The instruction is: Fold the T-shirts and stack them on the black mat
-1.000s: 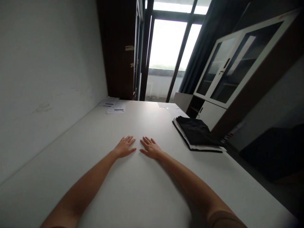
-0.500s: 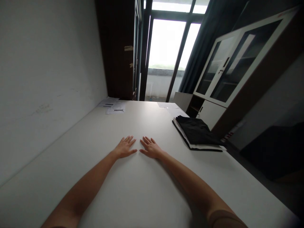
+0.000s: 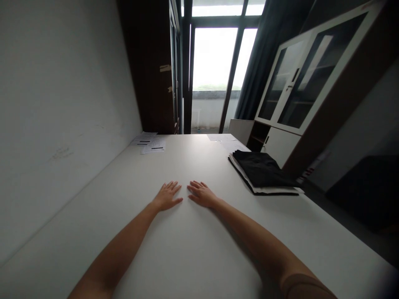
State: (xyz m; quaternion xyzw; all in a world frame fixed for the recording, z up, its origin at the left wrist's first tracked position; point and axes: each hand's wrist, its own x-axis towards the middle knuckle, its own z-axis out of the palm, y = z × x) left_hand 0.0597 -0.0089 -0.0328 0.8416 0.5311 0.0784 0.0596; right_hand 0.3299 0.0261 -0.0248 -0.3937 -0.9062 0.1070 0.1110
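Note:
Both my hands lie palm down on the white table [image 3: 187, 249], side by side with a small gap between them. My left hand [image 3: 167, 196] has its fingers stretched out and its thumb pointing towards the other hand; it holds nothing. Flat on the same surface, my right hand [image 3: 202, 194] is also open, with its fingers pointing left and away from me. To the right of it, near the table's right edge, is a stack of folded black and white cloth [image 3: 264, 170], apart from my hand.
Printed papers [image 3: 152, 144] lie at the far left by the wall [image 3: 62, 104]. More pale sheets [image 3: 230, 144] are at the far right end. Beyond stand a dark cabinet [image 3: 149, 83], a bright window [image 3: 215, 58] and a white glass-door cabinet [image 3: 302, 74] with its lower left door open.
The view has tilted slightly, so the whole scene sits a little differently in the picture. My hands stay flat on the table in nearly the same place.

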